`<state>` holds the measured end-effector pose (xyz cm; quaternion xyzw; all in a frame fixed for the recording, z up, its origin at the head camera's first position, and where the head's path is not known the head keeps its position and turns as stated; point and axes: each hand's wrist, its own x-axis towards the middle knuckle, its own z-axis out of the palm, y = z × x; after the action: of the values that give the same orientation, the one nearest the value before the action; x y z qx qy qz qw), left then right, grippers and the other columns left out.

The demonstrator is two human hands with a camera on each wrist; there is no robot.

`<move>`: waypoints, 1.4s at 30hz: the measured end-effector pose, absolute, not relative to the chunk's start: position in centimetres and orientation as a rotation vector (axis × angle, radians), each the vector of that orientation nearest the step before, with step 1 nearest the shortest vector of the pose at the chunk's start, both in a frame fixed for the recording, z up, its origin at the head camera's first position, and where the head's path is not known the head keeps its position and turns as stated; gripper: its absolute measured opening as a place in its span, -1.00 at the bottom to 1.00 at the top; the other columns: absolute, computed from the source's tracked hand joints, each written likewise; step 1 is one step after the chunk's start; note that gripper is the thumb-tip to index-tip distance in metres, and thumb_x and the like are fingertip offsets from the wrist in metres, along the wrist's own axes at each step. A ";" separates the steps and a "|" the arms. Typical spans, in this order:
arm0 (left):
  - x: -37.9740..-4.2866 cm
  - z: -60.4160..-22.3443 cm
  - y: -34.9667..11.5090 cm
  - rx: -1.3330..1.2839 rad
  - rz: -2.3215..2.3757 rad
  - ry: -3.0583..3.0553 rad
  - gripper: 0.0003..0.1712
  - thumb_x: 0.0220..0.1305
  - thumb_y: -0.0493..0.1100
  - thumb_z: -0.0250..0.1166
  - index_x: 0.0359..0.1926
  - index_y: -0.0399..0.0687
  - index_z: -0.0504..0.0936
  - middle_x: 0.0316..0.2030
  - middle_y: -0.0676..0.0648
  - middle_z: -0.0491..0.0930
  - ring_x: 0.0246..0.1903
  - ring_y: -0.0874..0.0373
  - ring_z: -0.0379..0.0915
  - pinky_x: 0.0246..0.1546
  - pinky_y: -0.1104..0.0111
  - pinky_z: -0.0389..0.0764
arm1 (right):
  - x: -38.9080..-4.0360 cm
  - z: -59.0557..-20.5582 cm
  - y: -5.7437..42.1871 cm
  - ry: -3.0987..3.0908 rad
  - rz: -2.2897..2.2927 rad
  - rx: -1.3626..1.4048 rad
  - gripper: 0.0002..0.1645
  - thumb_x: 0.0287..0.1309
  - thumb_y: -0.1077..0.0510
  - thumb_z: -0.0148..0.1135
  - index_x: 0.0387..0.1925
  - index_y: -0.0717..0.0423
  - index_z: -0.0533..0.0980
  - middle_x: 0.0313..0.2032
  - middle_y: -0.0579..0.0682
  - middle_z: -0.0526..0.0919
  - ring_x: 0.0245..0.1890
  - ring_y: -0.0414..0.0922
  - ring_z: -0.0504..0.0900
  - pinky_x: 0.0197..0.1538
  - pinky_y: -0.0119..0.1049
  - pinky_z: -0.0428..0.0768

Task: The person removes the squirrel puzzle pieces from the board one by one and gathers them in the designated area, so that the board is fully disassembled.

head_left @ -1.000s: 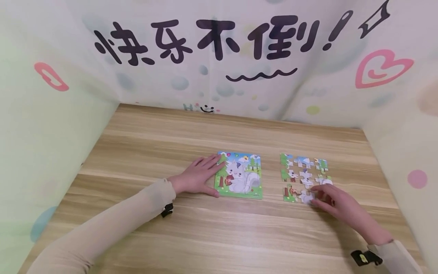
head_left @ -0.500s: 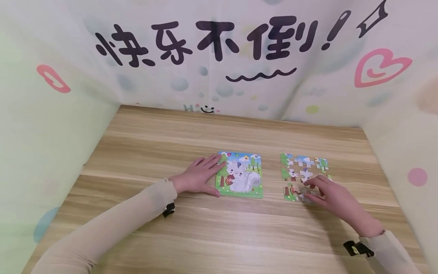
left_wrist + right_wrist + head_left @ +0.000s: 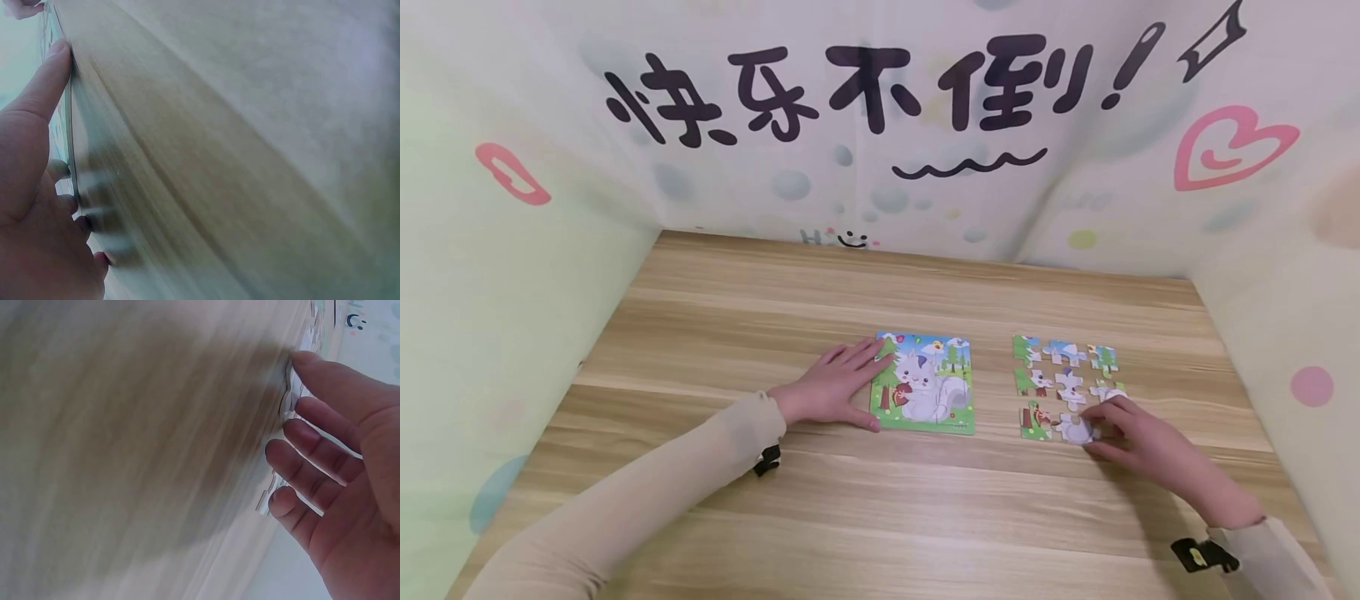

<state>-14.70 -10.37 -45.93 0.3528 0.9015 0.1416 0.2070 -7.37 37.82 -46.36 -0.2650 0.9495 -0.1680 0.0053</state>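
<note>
A square squirrel picture board lies flat on the table. My left hand rests on its left edge, fingers spread and straight, the thumb near the lower left corner. To the right, jigsaw puzzle pieces are laid out in three rows. My right hand is at the right end of the front row, thumb and index finger pinching a puzzle piece with grey-white print. In the right wrist view the thumb meets the edge of that piece, while the other fingers are loosely bent. The hand covers part of the right-hand pieces.
The wood-grain table is bounded by a printed cloth backdrop at the back and both sides. A strip of table separates the board from the pieces. Black straps are on both wrists.
My right hand moved left over the front-row pieces, then back right to their right end. My left hand and the board have stayed in place.
</note>
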 end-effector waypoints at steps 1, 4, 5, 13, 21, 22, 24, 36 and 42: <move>-14.7 -45.9 -10.4 0.982 0.395 2.511 0.25 0.25 0.41 0.38 0.68 -0.04 -0.04 0.68 -0.13 -0.26 0.66 -0.09 -0.39 0.58 -0.13 -0.16 | -7.4 -46.4 37.8 2.972 -0.527 -0.830 -0.52 -0.07 0.23 0.65 -0.06 0.08 0.65 -0.19 -0.15 0.56 -0.32 -0.35 0.56 -0.36 -0.35 0.63; -14.8 -46.0 -10.4 0.981 0.395 2.512 0.26 0.25 0.41 0.38 0.68 -0.04 -0.04 0.68 -0.13 -0.26 0.66 -0.09 -0.39 0.58 -0.14 -0.16 | -7.4 -46.2 37.8 2.970 -0.516 -0.814 -0.53 -0.05 0.21 0.65 -0.06 0.09 0.65 -0.20 -0.15 0.56 -0.33 -0.33 0.57 -0.35 -0.36 0.64; -14.8 -46.1 -10.4 0.980 0.395 2.512 0.26 0.25 0.41 0.38 0.68 -0.04 -0.04 0.68 -0.14 -0.26 0.66 -0.09 -0.39 0.58 -0.14 -0.16 | -7.3 -46.2 37.8 2.968 -0.514 -0.804 -0.53 -0.04 0.21 0.65 -0.05 0.08 0.66 -0.20 -0.16 0.57 -0.33 -0.33 0.57 -0.36 -0.36 0.64; -14.8 -46.2 -10.5 0.991 0.407 2.516 0.25 0.24 0.40 0.39 0.68 -0.06 -0.02 0.68 -0.15 -0.24 0.65 -0.11 -0.37 0.57 -0.14 -0.15 | -7.4 -44.9 37.0 2.988 -0.428 -0.757 -0.60 0.09 0.16 0.58 -0.02 0.07 0.66 -0.22 -0.17 0.60 -0.38 -0.36 0.48 -0.45 -0.39 0.51; -14.8 -45.9 -10.4 0.991 0.392 2.513 0.26 0.24 0.40 0.40 0.68 -0.06 -0.03 0.68 -0.15 -0.25 0.65 -0.10 -0.38 0.57 -0.14 -0.15 | -8.4 -44.2 32.9 2.963 -0.400 -0.891 -0.64 0.19 0.10 0.52 -0.01 0.08 0.66 -0.16 -0.10 0.66 -0.34 -0.22 0.65 -0.34 -0.27 0.66; -14.8 -45.9 -10.4 0.990 0.387 2.514 0.26 0.24 0.40 0.39 0.68 -0.06 -0.03 0.68 -0.15 -0.25 0.65 -0.10 -0.38 0.57 -0.14 -0.15 | -8.6 -44.2 32.2 2.955 -0.411 -0.915 -0.64 0.20 0.11 0.52 0.00 0.08 0.66 -0.14 -0.09 0.67 -0.34 -0.22 0.66 -0.33 -0.27 0.67; -14.8 -45.9 -10.4 0.987 0.381 2.516 0.26 0.24 0.40 0.39 0.68 -0.05 -0.03 0.68 -0.14 -0.26 0.65 -0.09 -0.38 0.57 -0.14 -0.14 | -8.9 -44.1 30.7 2.931 -0.433 -0.955 -0.65 0.20 0.11 0.52 0.00 0.10 0.66 -0.14 -0.07 0.68 -0.34 -0.22 0.66 -0.31 -0.27 0.68; -14.8 -45.8 -10.3 0.964 0.412 2.501 0.25 0.23 0.38 0.42 0.68 -0.05 -0.01 0.68 -0.14 -0.25 0.66 -0.09 -0.38 0.58 -0.13 -0.16 | -10.4 -44.7 24.5 2.851 -0.469 -1.053 -0.54 0.27 0.06 0.48 0.11 0.20 0.62 -0.01 0.03 0.69 -0.25 -0.17 0.67 -0.17 -0.25 0.72; -14.9 -46.0 -10.3 0.967 0.403 2.505 0.26 0.22 0.40 0.41 0.68 -0.04 -0.01 0.68 -0.13 -0.25 0.66 -0.08 -0.38 0.58 -0.12 -0.16 | -10.9 -45.3 22.8 2.809 -0.517 -1.068 -0.43 0.24 0.00 0.50 0.17 0.22 0.59 0.04 0.04 0.66 -0.08 -0.10 0.69 0.00 -0.17 0.72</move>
<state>-14.86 -10.32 -45.97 0.3482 0.9016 0.1450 0.2117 -10.95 22.75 -45.29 -0.3500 0.9202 -0.1692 0.0462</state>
